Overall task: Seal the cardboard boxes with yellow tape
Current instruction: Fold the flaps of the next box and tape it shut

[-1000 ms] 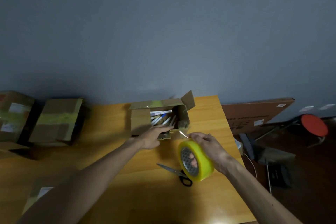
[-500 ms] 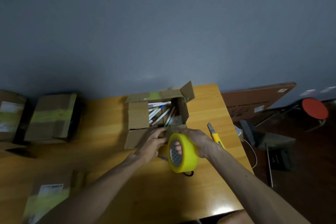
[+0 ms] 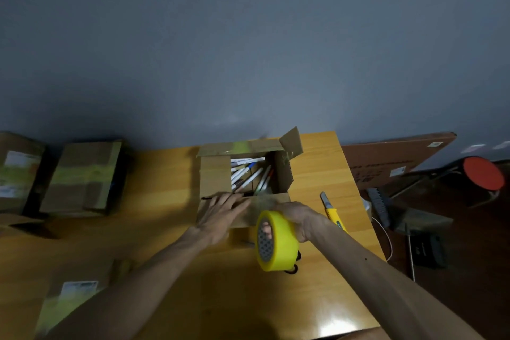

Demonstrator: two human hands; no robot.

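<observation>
An open cardboard box [image 3: 215,174] holding several pens stands at the back of the wooden table [image 3: 165,174], its flaps spread. My left hand [image 3: 220,212] lies flat on the box's near flap, fingers straight. My right hand [image 3: 298,218] grips a large roll of yellow tape [image 3: 276,240], fingers through its core, just in front of the box's near right corner. A strip of tape seems to run from the roll onto the flap.
A yellow utility knife [image 3: 332,211] lies right of the box. Black scissor handles [image 3: 294,268] peek out under the roll. Two taped boxes [image 3: 82,176] [image 3: 16,171] stand at the far left, another [image 3: 69,298] near left. The floor to the right holds a red stool [image 3: 483,176] and clutter.
The view shifted and the box now sits closer to me. My left hand moved from inside the box onto the near flap; the roll came in from the right to the box.
</observation>
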